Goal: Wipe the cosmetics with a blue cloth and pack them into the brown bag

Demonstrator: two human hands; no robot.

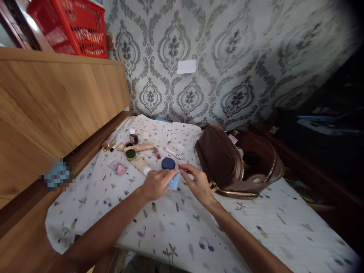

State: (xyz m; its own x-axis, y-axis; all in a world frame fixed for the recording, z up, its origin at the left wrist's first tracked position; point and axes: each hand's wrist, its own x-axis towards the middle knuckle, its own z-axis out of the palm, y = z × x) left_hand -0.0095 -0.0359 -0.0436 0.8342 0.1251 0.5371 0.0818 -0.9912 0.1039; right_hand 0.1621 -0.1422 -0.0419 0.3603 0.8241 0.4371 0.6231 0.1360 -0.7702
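My left hand (159, 184) is closed round a light blue, crumpled piece that looks like cloth (173, 182). Beside it my right hand (196, 184) has thumb and forefinger pinched together at the cloth's upper edge; whatever sits between those fingertips is too small to make out. Just behind both hands stands a jar with a dark blue lid (168, 163). A beige tube with a white cap (141, 165) lies by my left knuckles. Farther back is a white slim tube (174, 153), near a small red-tipped bottle (156, 152).
On the patterned sheet (159, 227) lie a peach tube (139, 147), a dark green-lidded jar (131, 154), a pink-capped bottle (121, 169) and a white-capped dark bottle (133, 137). An unzipped brown leather bag (218, 155) stands right. A wooden cabinet (62, 98) borders the left.
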